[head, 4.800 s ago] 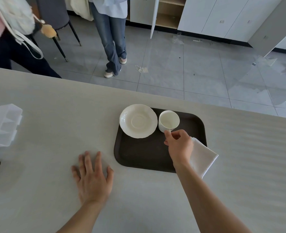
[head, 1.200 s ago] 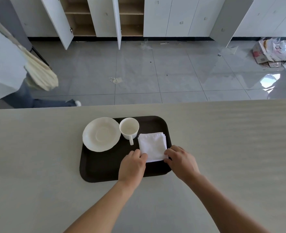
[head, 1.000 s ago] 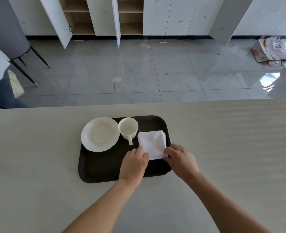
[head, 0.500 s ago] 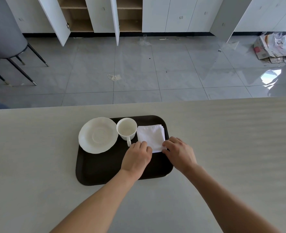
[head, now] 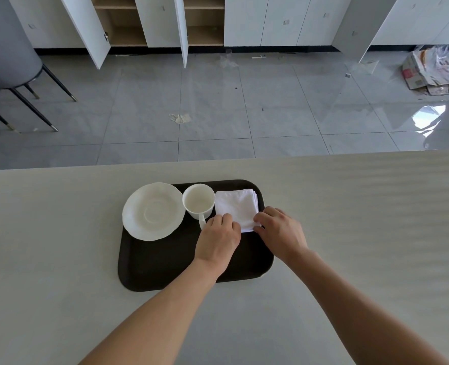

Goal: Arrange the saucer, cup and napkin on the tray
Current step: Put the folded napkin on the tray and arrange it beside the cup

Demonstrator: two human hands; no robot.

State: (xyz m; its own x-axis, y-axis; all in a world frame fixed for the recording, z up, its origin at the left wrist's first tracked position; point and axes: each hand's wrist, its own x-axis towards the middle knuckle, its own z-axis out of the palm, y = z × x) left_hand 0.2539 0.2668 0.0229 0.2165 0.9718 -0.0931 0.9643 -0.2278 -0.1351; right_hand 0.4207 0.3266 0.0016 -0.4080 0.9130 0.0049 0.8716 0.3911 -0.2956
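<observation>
A dark brown tray (head: 162, 267) lies on the pale counter. On its far left sits a white saucer (head: 153, 211), overhanging the tray's left rim. A white cup (head: 198, 201) stands upright beside it, handle towards me. To the cup's right lies a folded white napkin (head: 235, 205) in the tray's far right corner. My left hand (head: 218, 239) rests on the napkin's near left corner, fingers curled. My right hand (head: 280, 233) holds the napkin's near right corner with its fingertips.
The counter (head: 363, 219) stretches wide on both sides of the tray, its far edge just beyond the tray. Past it is a grey tiled floor, a chair (head: 12, 61) at the left, open white cupboards and a heap of cardboard (head: 429, 72) at the right.
Both hands have slid the napkin away from me into the tray's far right corner next to the cup. The person at the left has gone out of view.
</observation>
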